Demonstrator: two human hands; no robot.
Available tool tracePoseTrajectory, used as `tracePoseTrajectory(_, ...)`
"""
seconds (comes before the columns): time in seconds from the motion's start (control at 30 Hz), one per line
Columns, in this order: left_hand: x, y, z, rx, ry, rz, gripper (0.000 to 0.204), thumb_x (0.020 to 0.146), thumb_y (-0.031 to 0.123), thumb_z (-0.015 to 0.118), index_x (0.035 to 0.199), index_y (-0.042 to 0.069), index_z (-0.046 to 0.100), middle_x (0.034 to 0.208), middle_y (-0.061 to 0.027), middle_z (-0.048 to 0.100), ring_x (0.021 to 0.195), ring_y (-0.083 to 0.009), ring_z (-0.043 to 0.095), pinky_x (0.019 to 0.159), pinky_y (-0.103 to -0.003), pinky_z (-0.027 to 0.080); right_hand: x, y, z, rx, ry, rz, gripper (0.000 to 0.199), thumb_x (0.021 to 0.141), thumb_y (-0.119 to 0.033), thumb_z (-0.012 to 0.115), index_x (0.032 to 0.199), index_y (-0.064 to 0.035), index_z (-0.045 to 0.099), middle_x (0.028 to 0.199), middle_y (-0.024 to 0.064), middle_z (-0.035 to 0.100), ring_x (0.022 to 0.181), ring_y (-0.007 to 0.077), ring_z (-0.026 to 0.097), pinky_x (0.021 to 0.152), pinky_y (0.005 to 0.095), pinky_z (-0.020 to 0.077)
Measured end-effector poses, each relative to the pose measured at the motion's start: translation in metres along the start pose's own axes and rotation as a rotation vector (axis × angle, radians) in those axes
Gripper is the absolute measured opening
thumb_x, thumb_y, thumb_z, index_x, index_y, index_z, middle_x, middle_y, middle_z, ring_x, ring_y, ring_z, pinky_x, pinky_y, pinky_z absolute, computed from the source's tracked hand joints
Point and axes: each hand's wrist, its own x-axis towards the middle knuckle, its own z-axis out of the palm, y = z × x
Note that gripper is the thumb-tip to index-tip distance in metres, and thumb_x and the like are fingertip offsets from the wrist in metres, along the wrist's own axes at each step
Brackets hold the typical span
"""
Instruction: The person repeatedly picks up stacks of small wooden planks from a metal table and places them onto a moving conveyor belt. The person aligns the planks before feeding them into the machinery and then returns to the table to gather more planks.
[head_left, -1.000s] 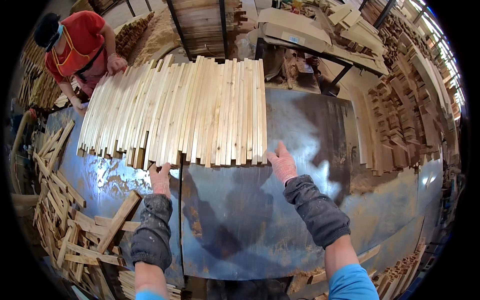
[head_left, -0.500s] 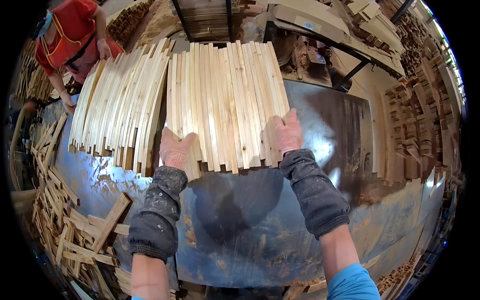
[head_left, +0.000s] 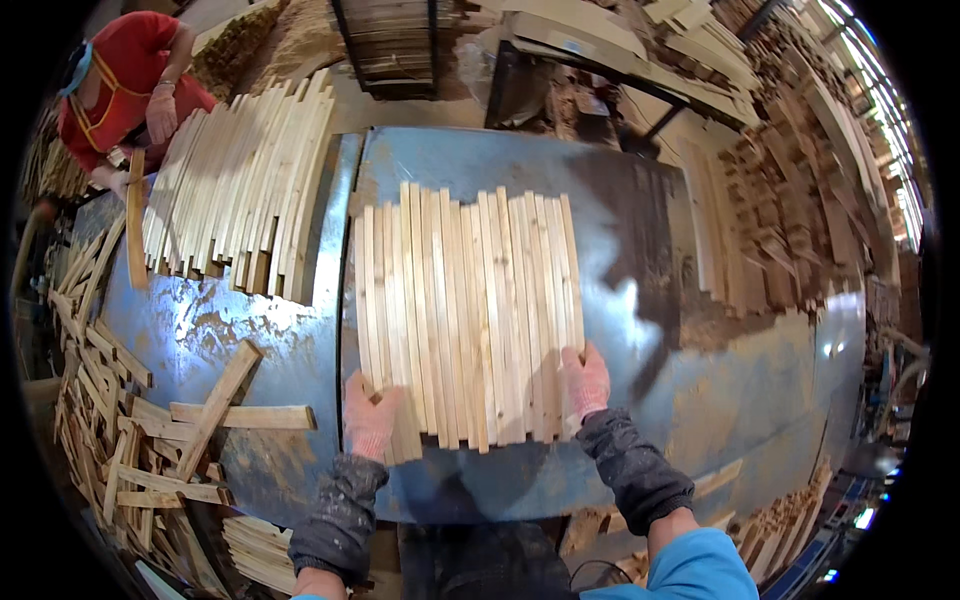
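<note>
From my remote seat, the wide blue sheet-metal table (head_left: 720, 420) fills the view, worn and dusty, with stacked timber offcuts (head_left: 800, 200) piled along its far right side. Centre stage lies the batch of pale, narrow wooden slats (head_left: 465, 310), laid side by side flat on the table and set apart from a second, larger spread of pale wooden slats (head_left: 235, 200) fanned out at upper left. A person in a red top (head_left: 125, 85) bends over that far pile. Loose wooden scraps (head_left: 140, 430) litter the lower left edge. My left hand (head_left: 370, 420), in a pinkish glove, presses open against the batch's near left corner; my right hand (head_left: 587, 380), gloved alike, lies open against its near right edge, so the two flank the batch without gripping it
</note>
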Motion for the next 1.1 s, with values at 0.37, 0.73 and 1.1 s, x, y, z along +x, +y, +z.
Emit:
tracePoseTrajectory(0.37, -0.13, -0.172, -0.108, 0.491, -0.27, 0.483, 0.033, 0.084, 0.029, 0.086, 0.09, 0.004, 0.065, 0.105, -0.0166, 0.07, 0.096, -0.0376, 0.067, 0.091, -0.051, 0.053, -0.262, 0.211, -0.039, -0.005, -0.046, 0.316, 0.065, 0.102, -0.053, 0.064, 0.135, 0.0025, 0.072, 0.128, 0.0222, 0.076, 0.123, 0.0361, 0.071, 0.107, 0.0419, 0.0519)
tracePoseTrajectory(0.73, -0.06, -0.198, -0.071, 0.95, -0.172, 0.709, 0.084, 0.099, 0.038, 0.073, 0.165, 0.0, 0.039, 0.168, -0.0279, 0.042, 0.153, -0.0468, 0.04, 0.128, -0.058, 0.031, -0.284, 0.266, -0.015, 0.679, -0.232, 0.615, 0.075, 0.104, -0.06, 0.067, 0.137, 0.0073, 0.069, 0.133, 0.0098, 0.073, 0.119, 0.0213, 0.065, 0.104, 0.0372, 0.0501)
tracePoseTrajectory(1.1, -0.158, -0.172, -0.086, -0.473, -0.768, -0.214, 0.082, 0.084, 0.009, 0.086, 0.157, 0.002, 0.05, 0.14, -0.0125, 0.067, 0.129, -0.0259, 0.063, 0.114, -0.042, 0.051, -0.301, 0.298, -0.035, 0.742, -0.4, 0.509, 0.031, 0.098, -0.027, 0.078, 0.115, -0.0006, 0.078, 0.108, 0.005, 0.075, 0.097, 0.018, 0.07, 0.086, 0.0342, 0.0544)
